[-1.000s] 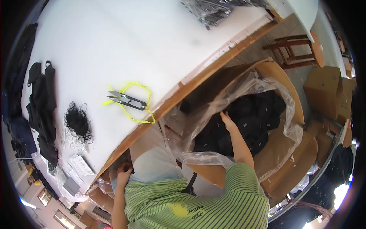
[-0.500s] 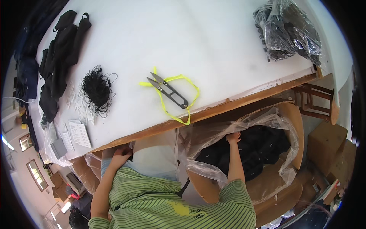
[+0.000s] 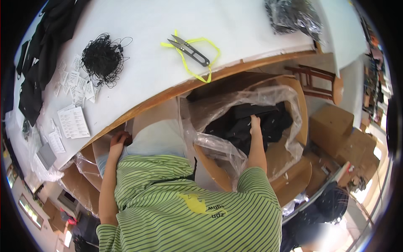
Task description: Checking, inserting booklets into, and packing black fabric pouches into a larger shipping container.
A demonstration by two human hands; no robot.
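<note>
Below, right hand (image 3: 255, 124) on black garments (image 3: 247, 126), white tags (image 3: 73, 122) aside

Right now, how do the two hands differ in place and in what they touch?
The right hand reaches down into the plastic-lined box, onto black garments. The left hand is beside the table edge, at another box's rim. Both arms are bare.

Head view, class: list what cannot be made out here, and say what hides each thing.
- Right hand: fingertips sunk in the black garments inside the plastic-lined box; its grip cannot be told.
- Left hand: fingers curl under the table edge, which hides them.
- Paper tags: print too small to read.
- Bagged bundle: cut off by the top edge.
</note>
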